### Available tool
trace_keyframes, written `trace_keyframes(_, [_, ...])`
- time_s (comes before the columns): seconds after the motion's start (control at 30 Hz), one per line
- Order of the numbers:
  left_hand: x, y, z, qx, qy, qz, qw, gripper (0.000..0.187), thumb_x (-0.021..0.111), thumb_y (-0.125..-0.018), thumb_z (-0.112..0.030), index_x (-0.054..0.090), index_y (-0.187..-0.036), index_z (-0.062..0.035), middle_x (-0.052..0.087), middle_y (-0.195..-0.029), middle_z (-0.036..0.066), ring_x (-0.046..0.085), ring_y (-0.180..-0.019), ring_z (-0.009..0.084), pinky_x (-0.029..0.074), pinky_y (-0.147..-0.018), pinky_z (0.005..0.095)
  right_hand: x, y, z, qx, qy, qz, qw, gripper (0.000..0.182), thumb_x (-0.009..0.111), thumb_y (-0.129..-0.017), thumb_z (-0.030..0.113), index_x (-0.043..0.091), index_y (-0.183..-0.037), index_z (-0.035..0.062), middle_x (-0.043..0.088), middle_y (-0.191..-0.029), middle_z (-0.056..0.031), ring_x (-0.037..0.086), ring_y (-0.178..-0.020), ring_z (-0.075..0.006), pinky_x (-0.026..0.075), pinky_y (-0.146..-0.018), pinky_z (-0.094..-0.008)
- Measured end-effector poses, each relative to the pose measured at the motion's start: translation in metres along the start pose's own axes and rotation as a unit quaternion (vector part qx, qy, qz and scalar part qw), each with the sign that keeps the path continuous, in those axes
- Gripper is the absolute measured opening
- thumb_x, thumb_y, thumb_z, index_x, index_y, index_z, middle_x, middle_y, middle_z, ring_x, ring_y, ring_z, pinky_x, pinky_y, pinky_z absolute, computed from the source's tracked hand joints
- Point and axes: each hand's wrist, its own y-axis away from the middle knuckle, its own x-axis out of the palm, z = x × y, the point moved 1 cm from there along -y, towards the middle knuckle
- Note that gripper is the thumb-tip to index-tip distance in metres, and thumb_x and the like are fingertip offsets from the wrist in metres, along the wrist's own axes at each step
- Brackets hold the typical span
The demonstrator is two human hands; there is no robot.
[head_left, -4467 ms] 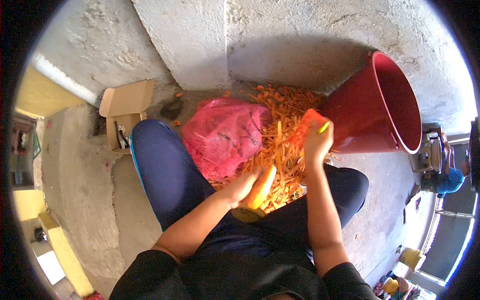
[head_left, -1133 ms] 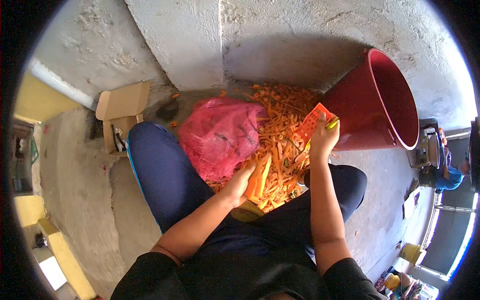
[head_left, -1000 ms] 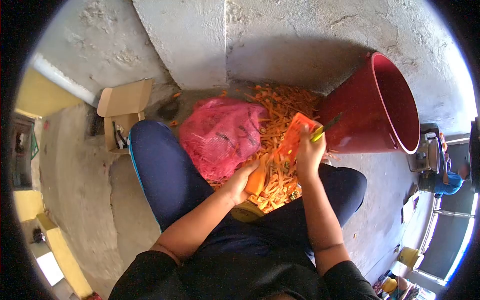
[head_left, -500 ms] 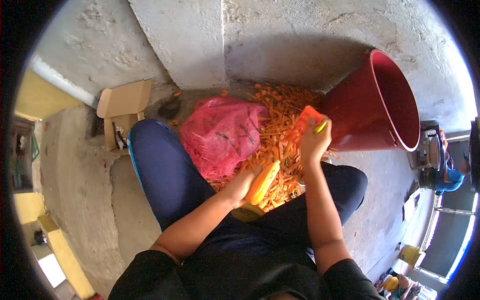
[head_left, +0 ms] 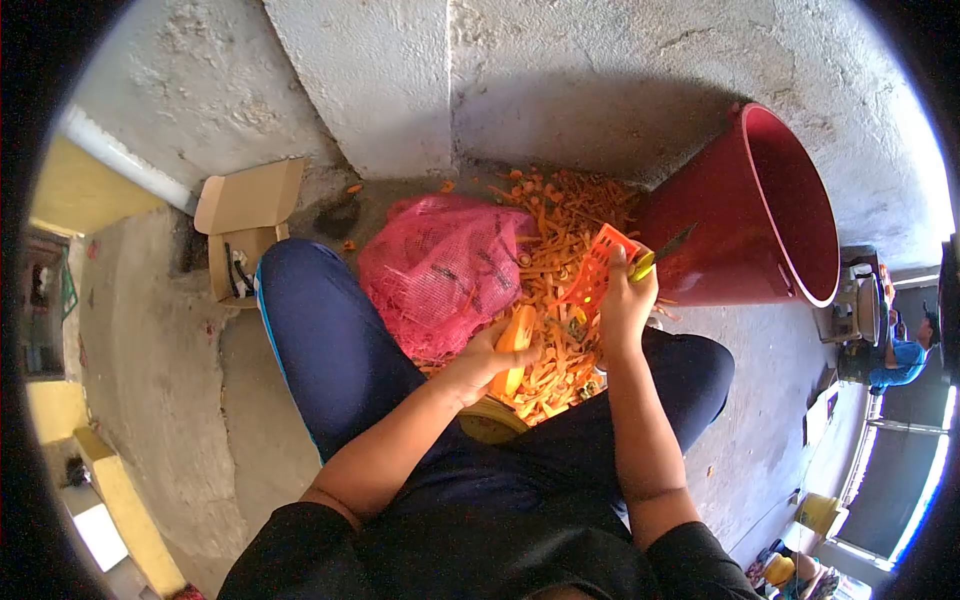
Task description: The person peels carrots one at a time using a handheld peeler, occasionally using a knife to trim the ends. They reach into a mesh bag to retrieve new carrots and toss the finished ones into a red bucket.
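My left hand [head_left: 484,362] is wrapped round a peeled carrot [head_left: 516,345], its thumb lying across it. In my right hand [head_left: 628,305] are two things: a flat orange plastic piece with rows of holes [head_left: 597,265], whose exact kind I cannot make out, and a knife [head_left: 677,245] with a yellow-green handle. The knife's dark blade points up and right, away from the carrot. Beneath and between both hands spreads a heap of orange carrot peelings [head_left: 560,372]. A pink mesh sack [head_left: 440,265] lies just beyond my left hand.
A big dark-red tub [head_left: 700,225] leans on its side at the right, against the rough wall [head_left: 560,60]. An open cardboard box [head_left: 250,195] stands at the left. My bent knees flank the peelings. A person in blue [head_left: 900,362] is at the far right.
The carrot has tipped more upright and moved slightly up and left, with my thumb now across it. My right hand has turned, and the knife blade now shows clearly.
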Motion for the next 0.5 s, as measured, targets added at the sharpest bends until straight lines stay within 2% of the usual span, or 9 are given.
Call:
trace_keyframes(0.1, [-0.024,-0.009,0.015,-0.094,0.239,0.007,0.966,0.040,0.048,-0.082,-0.033,0.044,-0.111,-0.0053,0.055,-0.094,0.008,0.055,-0.082,0.0190,0.045,-0.075,0.0331,0.009,0.012,0.010,0.011,0.044,0.009,0.999,0.021,0.054,-0.082,0.018,0.048,-0.091,0.0005,0.052,-0.079,-0.0045,0.046,-0.074,-0.0106,0.038,-0.068,-0.0240])
trace_keyframes(0.13, [-0.024,-0.010,0.017,-0.086,0.221,0.002,0.971,0.040,0.045,-0.083,-0.035,0.045,-0.110,-0.0059,0.055,-0.094,0.008,0.055,-0.081,0.0197,0.046,-0.074,0.0340,0.011,0.015,0.005,-0.016,0.044,0.014,0.999,0.018,0.052,-0.083,0.019,0.049,-0.090,0.0022,0.050,-0.075,0.0014,0.043,-0.065,-0.0050,0.037,-0.061,-0.0191])
trace_keyframes(0.17, [-0.024,-0.011,0.019,-0.078,0.202,-0.003,0.976,0.040,0.041,-0.084,-0.038,0.046,-0.109,-0.0064,0.056,-0.093,0.008,0.055,-0.080,0.0204,0.046,-0.072,0.0349,0.013,0.018,-0.004,-0.009,0.029,0.029,0.999,0.018,0.053,-0.083,0.019,0.049,-0.090,0.0030,0.049,-0.074,0.0019,0.042,-0.064,-0.0045,0.037,-0.058,-0.0188])
trace_keyframes(0.23, [-0.013,-0.012,0.013,-0.073,0.200,-0.026,0.977,0.040,0.037,-0.085,-0.040,0.047,-0.107,-0.0071,0.057,-0.091,0.008,0.056,-0.078,0.0213,0.047,-0.069,0.0356,0.020,0.030,0.016,0.003,0.080,0.036,0.996,0.017,0.054,-0.082,0.018,0.049,-0.090,0.0030,0.048,-0.073,0.0020,0.042,-0.064,-0.0042,0.036,-0.057,-0.0185])
trace_keyframes(0.27, [-0.006,-0.012,0.010,-0.076,0.217,-0.043,0.972,0.040,0.037,-0.086,-0.039,0.048,-0.106,-0.0072,0.057,-0.089,0.008,0.056,-0.076,0.0214,0.048,-0.067,0.0354,0.021,0.033,-0.001,0.008,0.021,0.054,0.998,0.017,0.055,-0.082,0.017,0.049,-0.090,0.0029,0.048,-0.072,0.0014,0.042,-0.064,-0.0047,0.036,-0.057,-0.0194])
trace_keyframes(0.4, [0.004,-0.007,0.004,-0.107,0.213,-0.077,0.968,0.040,0.035,-0.086,-0.041,0.049,-0.100,-0.0069,0.057,-0.080,0.008,0.057,-0.068,0.0201,0.048,-0.056,0.0325,0.026,0.040,0.012,-0.036,0.103,0.049,0.993,0.020,0.055,-0.081,0.017,0.049,-0.091,0.0005,0.051,-0.074,-0.0038,0.046,-0.067,-0.0112,0.039,-0.062,-0.0248])
trace_keyframes(0.47, [-0.006,-0.007,0.010,-0.131,0.191,0.000,0.973,0.040,0.035,-0.085,-0.043,0.049,-0.096,-0.0068,0.056,-0.076,0.007,0.056,-0.063,0.0191,0.048,-0.051,0.0307,0.022,0.028,0.006,-0.063,0.156,0.028,0.985,0.020,0.055,-0.081,0.017,0.049,-0.090,0.0001,0.052,-0.075,-0.0063,0.047,-0.068,-0.0133,0.040,-0.064,-0.0265])
trace_keyframes(0.5, [-0.009,-0.006,0.012,-0.144,0.180,0.039,0.972,0.040,0.035,-0.085,-0.044,0.049,-0.094,-0.0068,0.056,-0.074,0.007,0.056,-0.061,0.0185,0.047,-0.049,0.0298,0.017,0.016,0.008,-0.045,0.158,0.004,0.986,0.018,0.054,-0.081,0.016,0.050,-0.088,0.0005,0.052,-0.075,-0.0088,0.047,-0.067,-0.0153,0.040,-0.064,-0.0286])
